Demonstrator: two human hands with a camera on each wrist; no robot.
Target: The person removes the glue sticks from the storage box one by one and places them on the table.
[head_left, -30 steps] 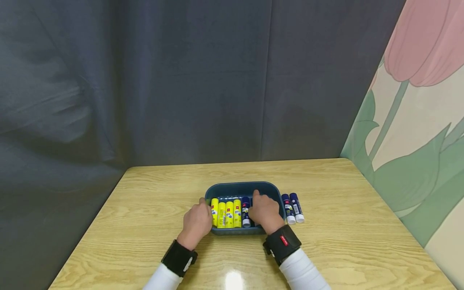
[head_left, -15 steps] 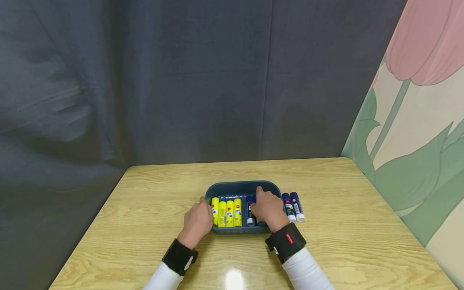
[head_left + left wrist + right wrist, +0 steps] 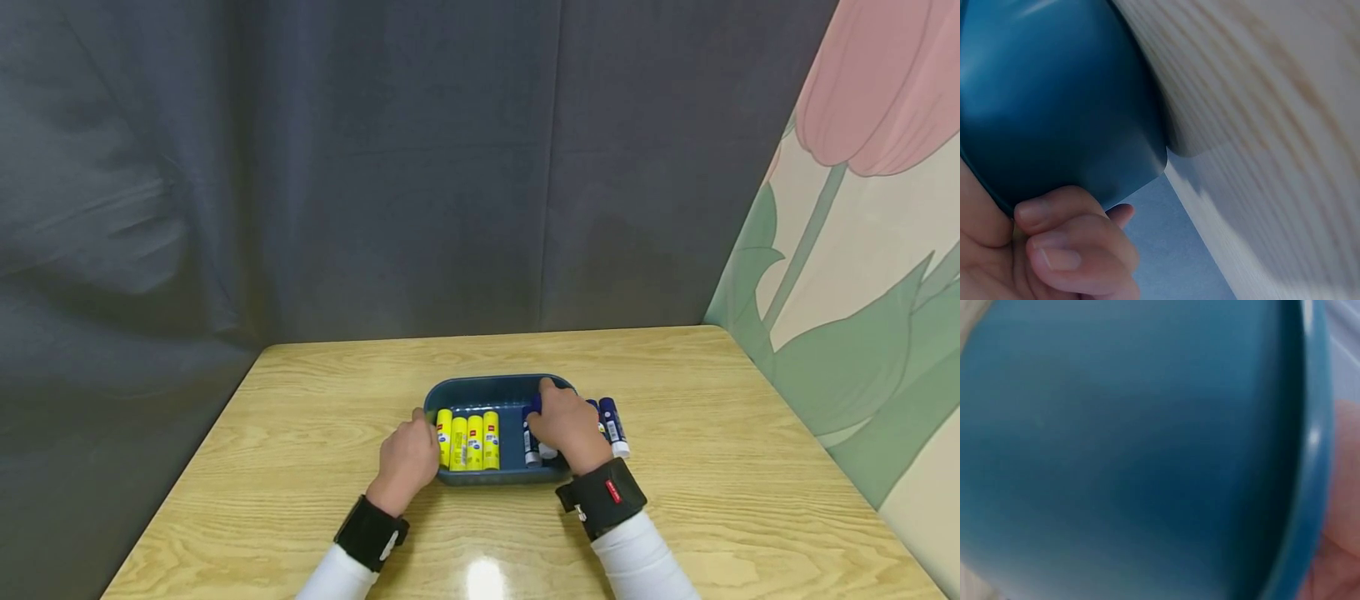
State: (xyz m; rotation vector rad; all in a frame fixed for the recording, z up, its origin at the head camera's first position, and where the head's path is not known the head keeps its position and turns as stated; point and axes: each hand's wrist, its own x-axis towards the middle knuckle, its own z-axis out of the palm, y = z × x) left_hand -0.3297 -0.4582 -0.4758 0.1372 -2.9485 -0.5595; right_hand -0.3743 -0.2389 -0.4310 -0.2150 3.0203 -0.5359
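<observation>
In the head view, my left hand (image 3: 408,452) grips the left end of a dark blue plastic box (image 3: 504,477); the left wrist view shows its fingers (image 3: 1079,262) curled against the box wall. Four-sided with rounded corners, the box holds several yellow glue sticks (image 3: 475,443) lined up at its left. My right hand (image 3: 567,425) reaches in at the right end, its fingers around a navy glue stick (image 3: 548,452) whose body it mostly hides. Another navy glue stick (image 3: 531,437) lies just left of it. The right wrist view is filled by the box's outer wall.
Outside the box on the right, a navy glue stick with a white base (image 3: 615,427) lies on the wooden table (image 3: 300,417), with another partly behind my right hand. A dark curtain (image 3: 420,183) hangs behind the table; a flower-painted wall (image 3: 862,333) stands at the right.
My right hand has moved a little to the right inside the box, and the navy glue sticks there have shifted right with it, widening the gap from the yellow ones. The left hand stays put.
</observation>
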